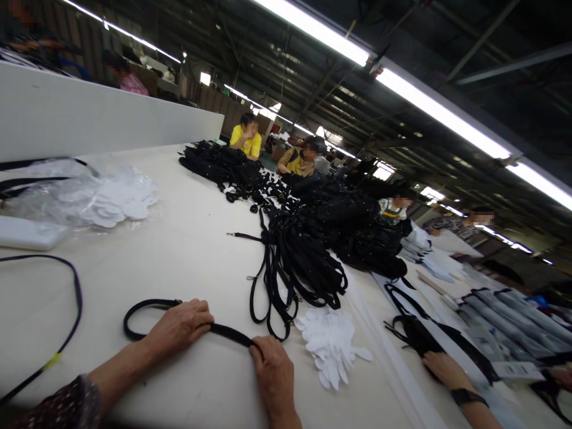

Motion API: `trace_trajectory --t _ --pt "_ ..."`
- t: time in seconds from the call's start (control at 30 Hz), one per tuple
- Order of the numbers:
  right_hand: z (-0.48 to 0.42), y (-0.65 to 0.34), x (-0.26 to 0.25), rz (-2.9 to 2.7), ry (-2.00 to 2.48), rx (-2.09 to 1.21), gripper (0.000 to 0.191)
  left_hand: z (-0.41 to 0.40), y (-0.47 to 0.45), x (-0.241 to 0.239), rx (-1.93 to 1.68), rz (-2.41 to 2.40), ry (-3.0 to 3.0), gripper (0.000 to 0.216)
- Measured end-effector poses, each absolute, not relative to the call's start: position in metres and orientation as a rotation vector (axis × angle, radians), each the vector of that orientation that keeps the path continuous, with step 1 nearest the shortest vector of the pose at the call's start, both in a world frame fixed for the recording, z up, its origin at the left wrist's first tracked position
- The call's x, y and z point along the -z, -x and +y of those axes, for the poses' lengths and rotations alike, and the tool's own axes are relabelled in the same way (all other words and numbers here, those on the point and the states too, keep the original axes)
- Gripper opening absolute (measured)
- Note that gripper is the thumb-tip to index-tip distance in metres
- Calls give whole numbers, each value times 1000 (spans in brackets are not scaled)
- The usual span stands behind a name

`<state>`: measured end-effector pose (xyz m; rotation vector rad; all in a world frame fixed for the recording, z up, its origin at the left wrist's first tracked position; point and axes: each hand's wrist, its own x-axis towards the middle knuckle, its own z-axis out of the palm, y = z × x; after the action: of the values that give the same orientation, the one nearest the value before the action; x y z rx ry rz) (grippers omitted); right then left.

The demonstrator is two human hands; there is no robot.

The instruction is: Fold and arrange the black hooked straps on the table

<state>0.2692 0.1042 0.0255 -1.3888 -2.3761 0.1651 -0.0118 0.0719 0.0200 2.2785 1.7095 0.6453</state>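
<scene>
Dark dotted sleeve [67,408] — left arm only.

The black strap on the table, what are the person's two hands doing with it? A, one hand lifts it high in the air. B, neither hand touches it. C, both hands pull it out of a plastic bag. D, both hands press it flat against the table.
D: the left hand and the right hand both lie on the black strap, which rests flat on the table.
</scene>
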Motion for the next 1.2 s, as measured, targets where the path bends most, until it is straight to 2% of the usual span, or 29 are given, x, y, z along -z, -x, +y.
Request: trace_trajectory --t 0.13,0.33,0.43,0.67,0.9,1.03,1.2 --pt "88 -260 -26 -2410 1324 -41 28 70 9 -18 -667 1793 -2218 22" --pt "71 -253 -41 -2652 992 -229 40 72 9 -18 -646 1803 -2211 22" --pt "86 -256 -51 -2781 911 -194 48 71 9 -19 -641 1787 -2215 22" --pt "129 -247 -66 -2988 473 115 40 70 8 -19 -666 1783 -2228 22" --pt "134 -219 -84 -3053 123 65 16 73 8 -15 -699 1797 -2257 22" --pt "129 -200 -70 -2988 143 -25 15 75 7 -14 -696 1788 -2281 21" --pt "122 -183 -38 -2863 443 -114 11 69 28 -25 -646 1740 -2341 22"
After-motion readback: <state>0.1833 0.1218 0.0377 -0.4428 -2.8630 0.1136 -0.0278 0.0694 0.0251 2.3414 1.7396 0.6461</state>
